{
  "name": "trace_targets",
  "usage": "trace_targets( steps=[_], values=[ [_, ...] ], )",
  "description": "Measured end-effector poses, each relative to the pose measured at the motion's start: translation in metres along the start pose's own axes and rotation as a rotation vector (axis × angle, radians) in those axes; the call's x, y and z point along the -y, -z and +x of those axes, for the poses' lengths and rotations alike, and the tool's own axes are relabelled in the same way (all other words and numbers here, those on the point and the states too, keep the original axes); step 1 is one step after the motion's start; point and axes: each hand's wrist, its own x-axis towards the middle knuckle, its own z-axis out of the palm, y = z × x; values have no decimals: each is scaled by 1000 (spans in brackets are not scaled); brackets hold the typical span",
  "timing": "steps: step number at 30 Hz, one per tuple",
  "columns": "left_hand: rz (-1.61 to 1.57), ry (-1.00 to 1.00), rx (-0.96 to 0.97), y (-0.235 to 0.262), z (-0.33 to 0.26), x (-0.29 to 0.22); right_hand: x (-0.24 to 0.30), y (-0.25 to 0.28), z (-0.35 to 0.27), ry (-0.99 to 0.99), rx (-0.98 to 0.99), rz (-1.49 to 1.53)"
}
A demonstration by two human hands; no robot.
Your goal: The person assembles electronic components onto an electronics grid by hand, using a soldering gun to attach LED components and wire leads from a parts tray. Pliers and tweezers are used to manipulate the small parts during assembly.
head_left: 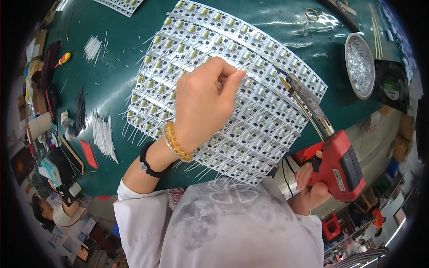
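Observation:
My left hand (pixel 205 100) is over the middle of a large panel of white circuit boards (pixel 268 120), thumb and forefinger pinched on a thin white wire. The boards sit in rows, each with a yellowish part and small black chips. Many white wires stick out from the lower and left rows, while the upper right rows show none. My right hand (pixel 310 187) grips a red and black soldering gun (pixel 342 167) at the panel's right. Its metal tip (pixel 286 82) points up over the right rows, near the boards; whether it touches them I cannot tell.
Bundles of white wires (pixel 103 136), black wires (pixel 80 109) and red wires (pixel 88 154) lie on the green table (pixel 120 85) at left, near a yellow-handled screwdriver (pixel 63 59). A metal bowl (pixel 360 67) stands at right beside a black solder reel (pixel 392 87).

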Motion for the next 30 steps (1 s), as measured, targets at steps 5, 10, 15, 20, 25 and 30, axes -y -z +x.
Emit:
trace_targets(
  steps=[5, 10, 15, 20, 25, 30],
  values=[
    [84, -146, -98, -9, -1, 5, 3, -3, 4, -31, 52, -7],
    [208, -277, -123, -10, -2, 8, 1, -4, 6, -32, 90, 18],
    [200, -287, -105, -9, -4, 8, -2, -5, 6, -11, 120, -1],
    [217, -310, -114, -11, -5, 9, -4, -4, 8, -15, 142, 11],
    [220, -320, -126, -12, -4, 10, -5, -1, 3, -86, 136, 156],
    [268, -363, -128, -12, -5, 10, -25, 18, -4, 95, 131, -182]
  ],
)
